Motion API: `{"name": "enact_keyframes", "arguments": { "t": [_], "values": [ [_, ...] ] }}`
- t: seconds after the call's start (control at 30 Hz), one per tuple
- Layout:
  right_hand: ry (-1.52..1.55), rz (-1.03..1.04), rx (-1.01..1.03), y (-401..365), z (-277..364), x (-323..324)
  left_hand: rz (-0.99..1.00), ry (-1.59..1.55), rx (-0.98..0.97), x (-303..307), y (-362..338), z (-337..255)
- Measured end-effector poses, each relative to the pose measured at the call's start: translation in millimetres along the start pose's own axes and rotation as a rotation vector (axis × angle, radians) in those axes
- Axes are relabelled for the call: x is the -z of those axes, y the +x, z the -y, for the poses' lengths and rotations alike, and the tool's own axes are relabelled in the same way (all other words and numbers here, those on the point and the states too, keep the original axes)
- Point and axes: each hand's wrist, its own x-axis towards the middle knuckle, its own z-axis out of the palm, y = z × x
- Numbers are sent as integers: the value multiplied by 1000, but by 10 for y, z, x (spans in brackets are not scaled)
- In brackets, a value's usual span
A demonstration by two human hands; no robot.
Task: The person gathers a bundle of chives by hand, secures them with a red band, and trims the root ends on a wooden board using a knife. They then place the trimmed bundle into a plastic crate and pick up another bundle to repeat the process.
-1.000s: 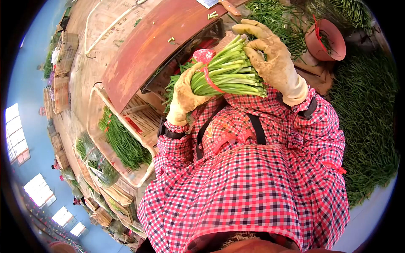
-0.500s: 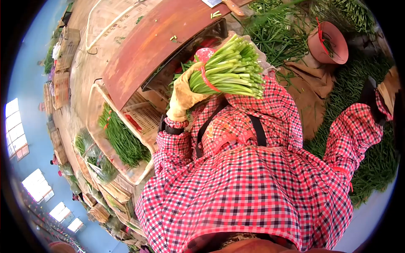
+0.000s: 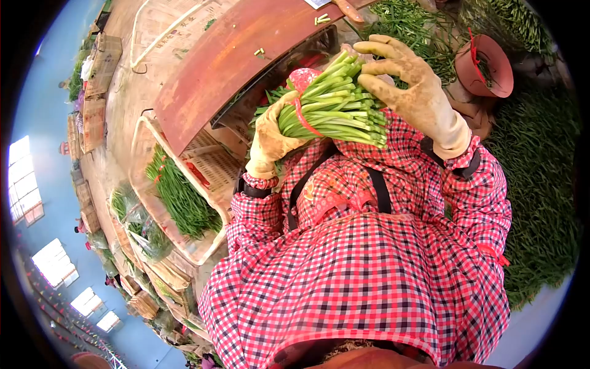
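A thick bundle of green stalks, tied with a red band, is held in front of my chest with the cut ends pointing up and right. My left hand, in a dirty tan glove, is wrapped around the bundle near the band. My right hand, also gloved, rests with spread fingers against the cut ends of the bundle. Both sleeves are red checked cloth.
A rust-red board lies ahead with a knife on it. A white crate at the left holds more green stalks. Loose greens cover the ground at right, beside a pink bucket.
My right hand, swung out to the far right half a second ago, has come back onto the cut ends of the bundle. The left hand has kept its hold.
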Motion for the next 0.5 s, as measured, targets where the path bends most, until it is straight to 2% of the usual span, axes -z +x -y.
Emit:
{"name": "enact_keyframes", "arguments": {
  "t": [0.1,0.23,0.37,0.43,0.5],
  "values": [
    [-66,-16,9,-38,-44,-25,-7,195,-60,-29,-19,-38],
    [-90,5,84,34,-27,-35,7,176,-98,-47,4,-7],
    [155,13,-353,97,192,138,-3,157,-76,-52,5,1],
    [-186,-34,-241,70,41,610,-10,181,-65,-30,-10,-16],
    [-563,-123,-135,15,-132,1159,22,19,-9,-15,-21,-60]
  ]
}}
